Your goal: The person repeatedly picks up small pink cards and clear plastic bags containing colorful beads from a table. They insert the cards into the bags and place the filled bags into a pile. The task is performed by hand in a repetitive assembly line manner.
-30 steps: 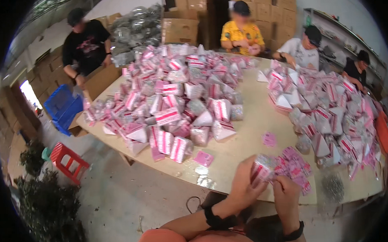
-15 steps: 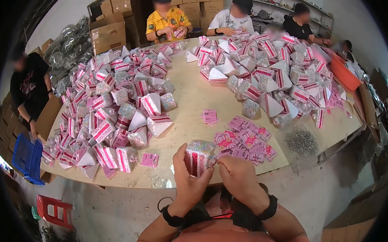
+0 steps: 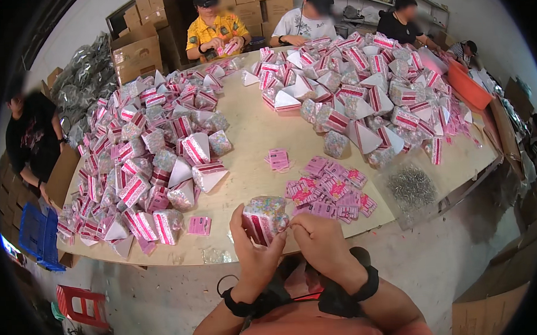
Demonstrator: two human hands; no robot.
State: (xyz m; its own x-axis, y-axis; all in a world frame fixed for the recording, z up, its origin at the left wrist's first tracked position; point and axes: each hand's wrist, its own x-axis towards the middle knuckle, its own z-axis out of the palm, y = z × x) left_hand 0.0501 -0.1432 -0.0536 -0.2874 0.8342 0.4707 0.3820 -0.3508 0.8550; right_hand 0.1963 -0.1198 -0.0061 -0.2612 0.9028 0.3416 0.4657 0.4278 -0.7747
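Observation:
Near the table's front edge, my left hand (image 3: 256,261) is wrapped round a toy cake slice (image 3: 265,220), thumb in front and fingers at its left side. The slice has pink and white layered sides and a pale, speckled top. My right hand (image 3: 322,242) is closed in a pinch at the slice's right corner. Whatever its fingertips hold is too small to make out. Just beyond my hands lies a spread pile of pink cards (image 3: 323,186). A smaller stack of pink cards (image 3: 278,159) sits farther off, and a single pink card (image 3: 199,226) lies to the left.
Large heaps of cake slices cover the table's left (image 3: 153,142) and right (image 3: 361,91) sides. At right, a clear bag (image 3: 411,188) holds small metal pieces. An orange bin (image 3: 468,86) stands beyond. Several people work around the table (image 3: 243,138). A red stool (image 3: 83,305) and blue crate (image 3: 39,237) stand left.
The whole view has shifted slightly, moving the far table and people up and left. My left hand keeps the cake slice, and my right hand stays pinched beside it.

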